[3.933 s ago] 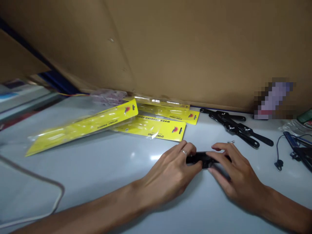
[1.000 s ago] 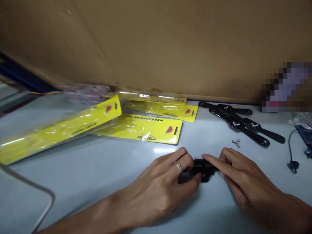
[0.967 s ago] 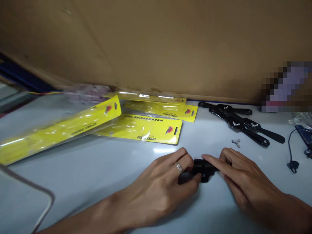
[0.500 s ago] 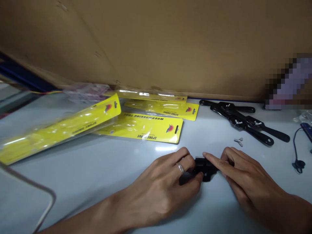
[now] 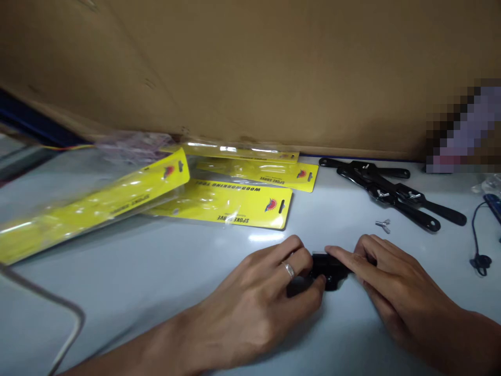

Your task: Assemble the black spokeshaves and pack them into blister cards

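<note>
Nearest the wearer, with clock hours read from the black tool body as the hub and twelve pointing away, the left hand [image 5: 270, 295] lay toward eight o'clock. It wore a silver ring [image 5: 288, 269], and its thumb and bent fingers pinched the black tool body [image 5: 332, 272], which sat low over the grey tabletop [image 5: 164, 292] between both hands. The right hand [image 5: 399, 284] came in from three o'clock, its forefinger stretched onto the far edge of the body, near a thin pale strip; the other fingers were curled, and whether they gripped the tool could not be told, since the hand hid its underside. A pale cable [image 5: 70, 313] bent across the table toward nine.

Farther out, a loose wing screw [image 5: 383, 225] lay between one and two o'clock, just beyond the right hand. At three, well apart, a thin dark cord ended in a small black knob [image 5: 480, 263]. Four yellow cards [image 5: 250, 211] with clear plastic covers overlapped around ten, their "SPOKE SHAVE" lettering upside down. At one o'clock, three black handled tools [image 5: 391, 196] lay crossed, fitted with wing screws. Crumpled plastic [image 5: 133, 147] sat beyond the cards at ten, and a brown cardboard wall [image 5: 254, 73] closed off twelve.
</note>
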A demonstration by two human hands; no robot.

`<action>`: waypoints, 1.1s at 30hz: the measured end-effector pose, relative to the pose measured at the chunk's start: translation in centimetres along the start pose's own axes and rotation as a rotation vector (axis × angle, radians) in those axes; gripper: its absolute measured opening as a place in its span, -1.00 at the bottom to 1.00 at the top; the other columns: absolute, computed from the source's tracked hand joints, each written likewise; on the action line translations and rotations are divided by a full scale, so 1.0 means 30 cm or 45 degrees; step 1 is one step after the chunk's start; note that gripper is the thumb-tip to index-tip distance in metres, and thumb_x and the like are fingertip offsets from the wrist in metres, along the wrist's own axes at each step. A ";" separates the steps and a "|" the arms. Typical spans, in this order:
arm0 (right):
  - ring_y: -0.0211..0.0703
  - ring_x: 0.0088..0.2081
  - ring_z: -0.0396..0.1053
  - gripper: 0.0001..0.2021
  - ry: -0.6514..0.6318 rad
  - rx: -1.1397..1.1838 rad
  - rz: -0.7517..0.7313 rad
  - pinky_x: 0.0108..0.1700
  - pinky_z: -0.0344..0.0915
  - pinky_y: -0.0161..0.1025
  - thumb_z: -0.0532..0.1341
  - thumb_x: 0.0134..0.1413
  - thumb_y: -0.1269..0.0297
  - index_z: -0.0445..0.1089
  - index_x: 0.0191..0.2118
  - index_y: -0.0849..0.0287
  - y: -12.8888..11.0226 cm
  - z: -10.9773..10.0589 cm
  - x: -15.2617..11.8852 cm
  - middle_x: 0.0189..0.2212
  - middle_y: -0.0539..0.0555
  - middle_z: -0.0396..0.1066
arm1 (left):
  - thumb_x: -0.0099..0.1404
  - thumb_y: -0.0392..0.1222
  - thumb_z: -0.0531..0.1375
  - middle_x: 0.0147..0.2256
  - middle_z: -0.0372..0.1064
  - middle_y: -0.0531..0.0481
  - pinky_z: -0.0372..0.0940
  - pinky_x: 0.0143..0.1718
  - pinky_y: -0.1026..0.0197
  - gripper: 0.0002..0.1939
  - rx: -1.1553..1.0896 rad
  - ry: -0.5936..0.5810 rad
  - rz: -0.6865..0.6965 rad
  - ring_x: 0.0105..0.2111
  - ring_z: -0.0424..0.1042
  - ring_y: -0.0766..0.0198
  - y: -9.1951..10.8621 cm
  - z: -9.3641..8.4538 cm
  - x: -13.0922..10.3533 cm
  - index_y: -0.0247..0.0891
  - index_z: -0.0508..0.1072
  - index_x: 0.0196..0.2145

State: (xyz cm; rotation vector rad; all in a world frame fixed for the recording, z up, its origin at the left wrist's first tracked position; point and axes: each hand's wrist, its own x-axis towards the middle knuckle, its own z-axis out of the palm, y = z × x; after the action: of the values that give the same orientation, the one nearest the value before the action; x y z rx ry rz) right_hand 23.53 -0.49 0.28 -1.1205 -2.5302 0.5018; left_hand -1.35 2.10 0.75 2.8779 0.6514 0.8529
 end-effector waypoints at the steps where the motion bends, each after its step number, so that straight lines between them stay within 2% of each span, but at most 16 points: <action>1: -0.10 -0.27 0.24 -0.36 0.002 -0.003 0.000 -0.29 0.27 -0.17 0.02 0.16 0.57 0.12 0.36 0.12 0.000 0.001 0.000 -0.25 0.10 0.27 | 0.40 -0.44 0.11 -0.32 0.31 -0.09 0.20 -0.48 0.23 -0.83 -0.012 0.003 0.003 -0.35 0.22 0.23 0.000 0.000 0.000 -0.34 0.50 -0.23; 13: -0.10 -0.29 0.26 -0.34 0.043 -0.030 0.005 -0.30 0.30 -0.18 0.02 0.17 0.58 0.12 0.39 0.10 -0.001 0.006 0.000 -0.26 0.11 0.30 | 0.42 -0.45 0.07 -0.29 0.31 -0.11 0.28 -0.42 0.21 -0.81 -0.034 0.007 0.022 -0.32 0.25 0.21 -0.008 0.007 -0.011 -0.38 0.48 -0.18; 18: -0.11 -0.28 0.28 -0.48 0.103 -0.005 0.034 -0.29 0.33 -0.18 0.03 0.26 0.56 0.24 0.29 0.13 0.005 0.000 0.009 -0.27 0.10 0.31 | 0.43 -0.43 0.07 -0.31 0.29 -0.12 0.22 -0.45 0.22 -0.79 -0.115 0.022 0.002 -0.33 0.22 0.21 -0.012 0.014 -0.010 -0.36 0.51 -0.23; 25: -0.08 -0.17 0.34 -0.57 0.208 -0.027 -0.005 -0.13 0.38 -0.10 0.06 0.29 0.55 0.29 0.22 0.15 0.001 0.006 0.013 -0.18 0.14 0.35 | 0.39 -0.44 0.12 -0.32 0.29 -0.11 0.20 -0.47 0.24 -0.81 -0.066 -0.030 0.003 -0.32 0.25 0.21 -0.017 0.021 -0.007 -0.34 0.53 -0.28; 28: -0.05 -0.17 0.35 -0.67 0.354 -0.154 -0.065 -0.10 0.35 -0.04 0.10 0.29 0.52 0.38 0.12 0.20 0.005 -0.011 0.018 -0.19 0.15 0.39 | 0.39 -0.41 0.13 -0.31 0.29 -0.10 0.21 -0.47 0.25 -0.81 -0.052 -0.011 0.005 -0.33 0.26 0.21 -0.022 0.027 -0.007 -0.31 0.54 -0.30; 31: -0.07 -0.19 0.39 -0.77 0.656 -0.269 -0.107 -0.14 0.34 -0.09 0.14 0.28 0.49 0.47 -0.04 0.19 0.038 -0.071 0.025 -0.23 0.15 0.43 | 0.41 -0.37 0.13 -0.31 0.30 -0.08 0.24 -0.45 0.25 -0.80 -0.068 0.003 0.003 -0.33 0.28 0.24 -0.028 0.035 -0.008 -0.28 0.56 -0.29; 33: -0.10 -0.25 0.42 -0.81 0.821 -0.316 -0.041 -0.20 0.33 -0.16 0.15 0.26 0.48 0.50 -0.16 0.16 0.078 -0.127 0.026 -0.30 0.11 0.45 | 0.42 -0.35 0.13 -0.31 0.31 -0.07 0.26 -0.42 0.24 -0.79 -0.093 0.012 -0.004 -0.33 0.31 0.24 -0.031 0.040 -0.010 -0.26 0.58 -0.27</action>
State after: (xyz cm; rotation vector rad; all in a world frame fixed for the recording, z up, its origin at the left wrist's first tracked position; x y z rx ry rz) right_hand 26.16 2.28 2.73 -1.0962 -2.0610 -0.1757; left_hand -1.29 2.89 -0.59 2.8089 0.6118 0.8718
